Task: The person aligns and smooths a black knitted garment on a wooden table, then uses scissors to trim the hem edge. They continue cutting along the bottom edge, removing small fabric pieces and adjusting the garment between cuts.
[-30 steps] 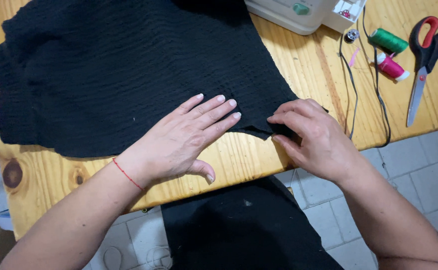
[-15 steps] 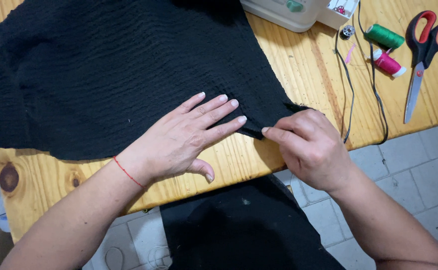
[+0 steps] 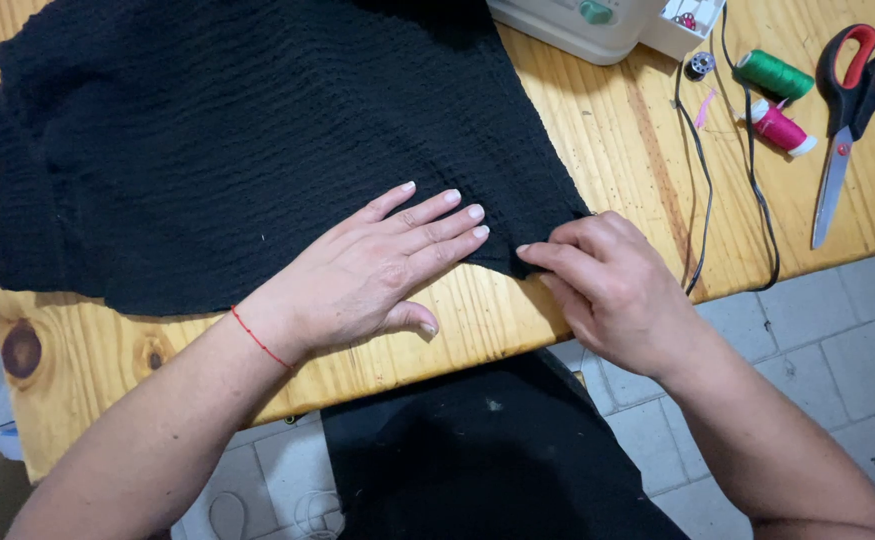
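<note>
A black crinkled fabric (image 3: 237, 150) lies spread over the wooden table (image 3: 617, 130). My left hand (image 3: 377, 270) rests flat on its near edge, fingers together and pointing right, with a thin red string around the wrist. My right hand (image 3: 607, 285) pinches the fabric's lower right corner between thumb and fingertips, right next to the left hand's fingertips. The fabric's edge runs along the table's front.
At the back right stand a white sewing machine (image 3: 597, 20), a green thread spool (image 3: 775, 73), a pink thread spool (image 3: 782, 128), a small bobbin (image 3: 698, 64) and red-handled scissors (image 3: 850, 110). A black cable (image 3: 702, 200) runs down over the table edge. Grey floor tiles lie below.
My right hand has slid left along the fabric's edge, closer to the left hand's fingertips. The left hand has stayed flat in place.
</note>
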